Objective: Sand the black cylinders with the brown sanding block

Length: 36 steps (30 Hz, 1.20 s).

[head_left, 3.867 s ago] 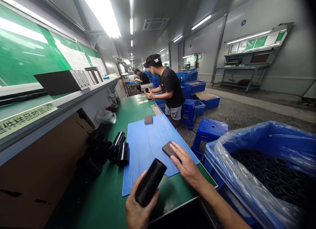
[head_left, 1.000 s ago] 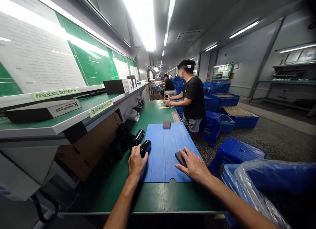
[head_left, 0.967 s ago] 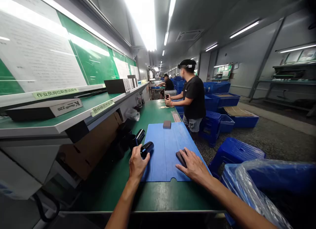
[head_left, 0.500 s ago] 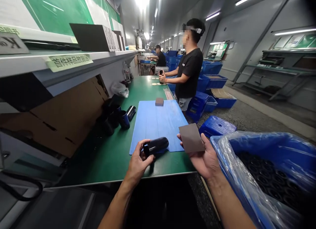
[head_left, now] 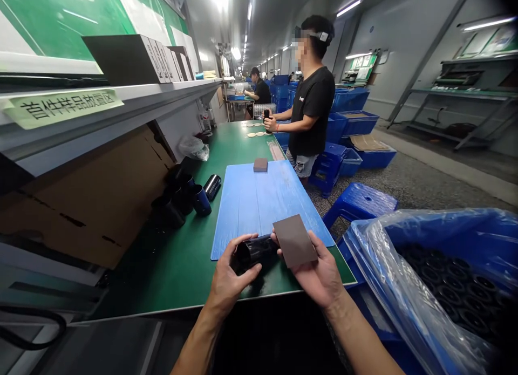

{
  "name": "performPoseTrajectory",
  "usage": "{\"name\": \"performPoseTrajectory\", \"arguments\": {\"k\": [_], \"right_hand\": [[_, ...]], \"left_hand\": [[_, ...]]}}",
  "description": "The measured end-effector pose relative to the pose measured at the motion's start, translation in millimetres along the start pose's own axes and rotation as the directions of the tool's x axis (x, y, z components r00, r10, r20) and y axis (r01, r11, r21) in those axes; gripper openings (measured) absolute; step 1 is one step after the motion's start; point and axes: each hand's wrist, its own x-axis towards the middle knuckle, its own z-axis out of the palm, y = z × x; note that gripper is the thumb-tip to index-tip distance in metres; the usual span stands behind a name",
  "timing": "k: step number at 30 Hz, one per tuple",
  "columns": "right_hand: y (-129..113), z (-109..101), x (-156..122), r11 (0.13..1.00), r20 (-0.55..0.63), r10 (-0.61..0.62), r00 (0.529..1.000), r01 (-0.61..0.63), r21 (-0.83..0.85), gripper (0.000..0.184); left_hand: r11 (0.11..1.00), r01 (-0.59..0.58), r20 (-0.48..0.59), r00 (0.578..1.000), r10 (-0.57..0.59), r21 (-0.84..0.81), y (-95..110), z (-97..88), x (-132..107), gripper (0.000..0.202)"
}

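Observation:
My left hand (head_left: 232, 267) is closed around the open near end of a glossy black hollow cylinder (head_left: 259, 250), its thumb on one side and fingers on the other. The cylinder lies tilted sideways over the front edge of the blue mat (head_left: 259, 202). My right hand (head_left: 318, 272) grips a flat, brown square pad (head_left: 295, 241) by its edges, the broad face turned up toward me. The pad covers the cylinder's far end, and whether the two touch I cannot tell. A second brown block (head_left: 260, 164) rests at the mat's far edge.
Several black cylinders (head_left: 200, 199) stand or lie left of the mat on the green table (head_left: 170, 272). At right, a blue crate (head_left: 360, 245) lined with clear plastic holds more. A blue stool (head_left: 364, 199) stands behind it. A co-worker (head_left: 311, 105) handles a black cylinder farther along.
My right hand has brought the brown pad leftward and lower, up to the black cylinder. My left hand keeps hold of the cylinder. The view has shifted slightly.

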Motion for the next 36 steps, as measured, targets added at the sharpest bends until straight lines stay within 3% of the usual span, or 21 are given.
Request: {"name": "performPoseTrajectory", "arguments": {"k": [4, 7, 10, 16, 18, 19, 21, 23, 24, 28, 33, 35, 36], "right_hand": [[5.5, -1.0, -4.7, 0.999, -0.025, 0.01, 1.0, -0.009, 0.042, 0.045], [5.9, 0.5, -7.0, 0.999, -0.036, 0.002, 0.999, -0.001, 0.036, 0.043], [6.1, 5.4, -6.3, 0.999, -0.064, -0.035, 0.997, 0.035, -0.006, 0.041], [9.9, 17.1, -4.1, 0.979, -0.11, -0.131, 0.985, 0.111, -0.172, 0.045], [10.4, 20.8, -8.9, 0.892, -0.107, -0.258, 0.96, 0.194, -0.409, 0.047], [10.6, 22.8, -12.5, 0.792, -0.071, -0.344, 0.936, 0.249, -0.557, 0.048], [12.0, 26.8, -21.0, 0.511, 0.078, -0.486, 0.87, 0.356, -0.783, 0.052], [15.4, 30.1, -29.4, 0.28, 0.226, -0.537, 0.813, 0.425, -0.861, 0.052], [18.1, 31.2, -33.0, 0.213, 0.276, -0.54, 0.795, 0.446, -0.87, 0.051], [32.6, 32.7, -42.3, 0.098, 0.377, -0.46, 0.804, 0.467, -0.879, 0.055], [45.4, 35.2, -47.0, -0.019, 0.421, -0.402, 0.813, 0.452, -0.892, 0.058], [43.8, 33.7, -46.6, -0.001, 0.413, -0.412, 0.812, 0.453, -0.892, 0.056], [41.1, 30.8, -45.4, 0.049, 0.381, -0.442, 0.812, 0.446, -0.894, 0.055]], "left_hand": [[0.989, 0.078, -0.096, 0.991, -0.09, -0.126, 0.1, 12.8, 4.0, 0.062], [0.994, 0.086, -0.15, 0.984, -0.095, -0.067, -2.9, 17.5, 5.4, 0.055], [0.996, 0.067, -0.205, 0.977, -0.054, 0.054, -6.9, 16.4, 7.0, 0.06], [0.988, -0.044, -0.102, 0.993, 0.06, 0.148, -7.2, 16.0, 8.4, 0.05], [0.989, -0.048, -0.091, 0.994, 0.061, 0.141, -6.0, 16.3, 6.8, 0.048], [0.988, -0.047, -0.093, 0.994, 0.061, 0.144, -5.6, 16.2, 5.7, 0.049], [0.986, -0.046, -0.103, 0.993, 0.063, 0.158, -5.9, 15.5, 3.5, 0.052], [0.986, -0.04, -0.106, 0.993, 0.058, 0.163, -6.9, 14.5, 1.9, 0.052], [0.987, -0.035, -0.102, 0.993, 0.052, 0.159, -7.5, 14.1, 1.3, 0.051], [0.989, -0.038, -0.094, 0.994, 0.052, 0.143, -7.8, 13.6, 0.4, 0.049], [0.988, -0.064, -0.092, 0.993, 0.077, 0.142, -5.8, 14.0, -0.1, 0.048], [0.984, -0.071, -0.096, 0.992, 0.087, 0.161, -6.8, 14.2, -0.6, 0.048], [0.98, -0.076, -0.111, 0.989, 0.098, 0.184, -7.6, 14.3, -0.9, 0.048]]}}
